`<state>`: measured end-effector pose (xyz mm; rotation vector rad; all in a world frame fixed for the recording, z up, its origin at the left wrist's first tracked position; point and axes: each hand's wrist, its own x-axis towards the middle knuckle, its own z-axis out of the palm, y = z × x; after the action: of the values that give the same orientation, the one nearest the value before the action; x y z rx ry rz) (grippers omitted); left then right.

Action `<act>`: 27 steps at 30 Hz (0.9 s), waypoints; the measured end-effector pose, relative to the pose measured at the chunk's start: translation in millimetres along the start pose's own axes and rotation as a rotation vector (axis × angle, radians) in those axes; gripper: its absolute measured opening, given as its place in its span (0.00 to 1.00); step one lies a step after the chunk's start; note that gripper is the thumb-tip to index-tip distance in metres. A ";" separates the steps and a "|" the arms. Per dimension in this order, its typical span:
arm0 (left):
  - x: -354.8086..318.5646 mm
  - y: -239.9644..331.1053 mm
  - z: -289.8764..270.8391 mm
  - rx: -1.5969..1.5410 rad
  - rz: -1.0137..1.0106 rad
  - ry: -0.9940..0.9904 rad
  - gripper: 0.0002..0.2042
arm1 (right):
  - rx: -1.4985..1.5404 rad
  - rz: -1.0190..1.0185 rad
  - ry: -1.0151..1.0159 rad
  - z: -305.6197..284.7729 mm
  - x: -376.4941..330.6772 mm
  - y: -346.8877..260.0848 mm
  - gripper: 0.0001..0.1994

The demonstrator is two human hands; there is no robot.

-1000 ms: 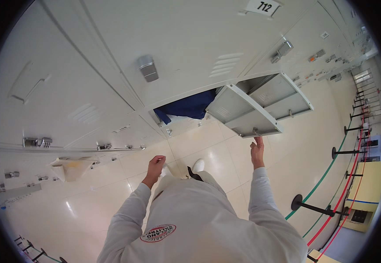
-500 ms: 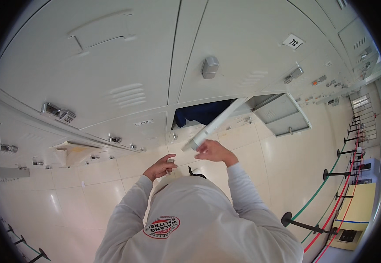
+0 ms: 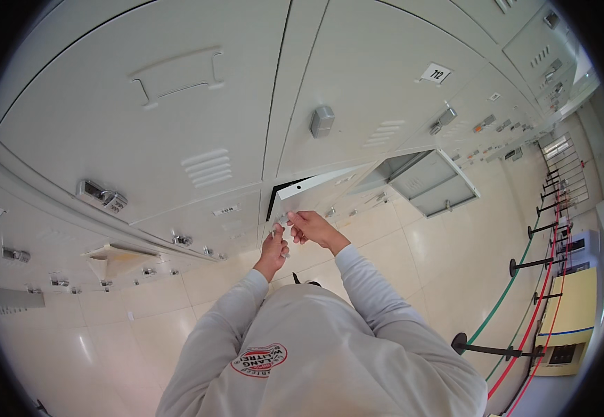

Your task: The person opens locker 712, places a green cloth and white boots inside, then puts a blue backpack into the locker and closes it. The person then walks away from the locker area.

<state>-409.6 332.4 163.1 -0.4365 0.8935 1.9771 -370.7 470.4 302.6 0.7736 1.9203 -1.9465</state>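
Observation:
In front of me a pale grey locker door (image 3: 323, 185) stands slightly ajar, with a dark gap along its left and upper edge. My right hand (image 3: 314, 231) is closed, thumb and fingers pinching at the door's latch side. Just left of it and a little lower, my left hand (image 3: 272, 254) is curled closed, its thumb up near the same latch. A small pale piece shows at the left fingers, too small to name. The locker's inside is hidden behind the door.
A neighbouring locker door (image 3: 435, 182) hangs wide open on the right. Padlocks (image 3: 102, 195) hang on other lockers, and a grey lock (image 3: 322, 121) sits above. A beige open flap (image 3: 118, 260) juts out at left. Black barrier posts (image 3: 458, 343) with green and red straps line the right.
The locker door has swung from wide open to nearly closed, covering the dark blue contents. My right hand went with it, and my left hand has moved up to the latch side.

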 end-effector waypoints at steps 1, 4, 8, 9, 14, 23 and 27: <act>4.5 -4.9 5.8 -0.012 0.043 0.030 0.21 | -0.018 -0.012 -0.011 -0.4 2.7 1.7 0.21; 22.5 -8.7 -0.1 -0.063 0.138 0.054 0.20 | -0.025 -0.036 -0.016 3.5 8.2 1.9 0.20; 44.8 -1.9 -1.2 -0.166 0.268 0.147 0.20 | 0.041 -0.020 0.031 14.8 15.4 -7.8 0.19; 44.8 -1.8 -2.8 -0.154 0.254 0.141 0.20 | 0.048 -0.008 0.041 15.1 17.1 -7.6 0.18; 45.8 -0.9 -5.5 -0.041 0.253 0.134 0.20 | 0.199 0.023 -0.003 13.7 27.1 2.0 0.17; 39.2 0.4 14.9 -0.020 0.268 0.267 0.22 | -0.992 -0.423 0.438 29.9 21.1 -10.2 0.22; 22.8 6.6 9.3 0.038 0.106 0.216 0.20 | -1.359 -0.403 0.443 34.2 17.9 -25.8 0.22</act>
<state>-427.0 350.4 158.3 -0.5998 1.1075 2.0314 -405.4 441.2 312.5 0.3726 3.0787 -0.1822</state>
